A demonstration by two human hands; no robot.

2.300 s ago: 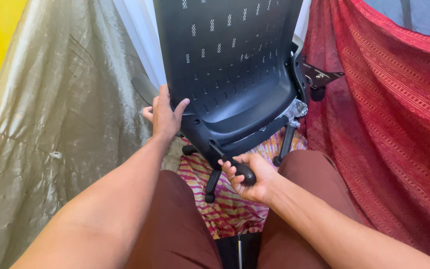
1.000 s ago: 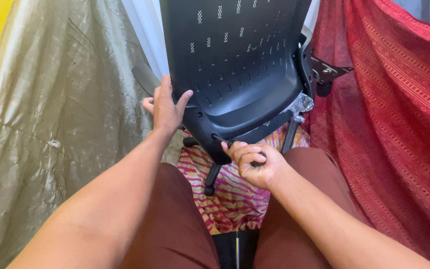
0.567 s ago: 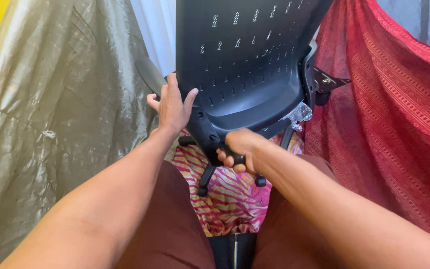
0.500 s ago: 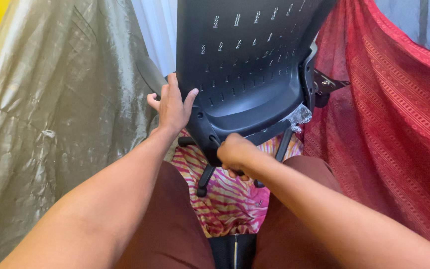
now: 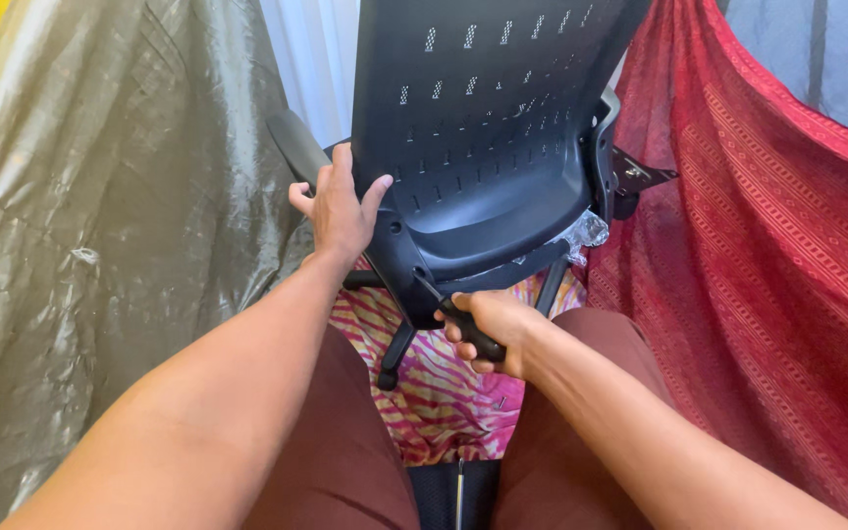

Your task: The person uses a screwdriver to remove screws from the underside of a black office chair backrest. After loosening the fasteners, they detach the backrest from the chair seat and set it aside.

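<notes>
Clearly, the black chair back (image 5: 483,128) is being steadied by the left hand (image 5: 339,211) — palm flat on its left edge, fingers spread, thumb hooked toward the shell, so it is pressed against rather than clamped. The right hand (image 5: 491,324) is closed tight round the black handle of a screwdriver (image 5: 463,319), whose thin shaft is angled up and to the left of that hand, w/ the tip set at a small hole in the lower left corner of the shell; whether the tip is properly seated can't be told.

Risk 1: if the tip is only half engaged, it could be thrown out under torque and the plastic gouged — or the knuckles driven into the chair's edge just above.

Risk 2: the chair stands on a wheeled base (image 5: 395,358) just below and left of the right hand, on a striped pink cloth (image 5: 444,393). A hard push could roll or tilt it, since it is only braced from one side.

Risk 3: the red fabric (image 5: 768,245), hanging close to the right of the screwdriver hand, could be snagged by an elbow or by the metal bracket (image 5: 635,177) on the chair's far side.
</notes>
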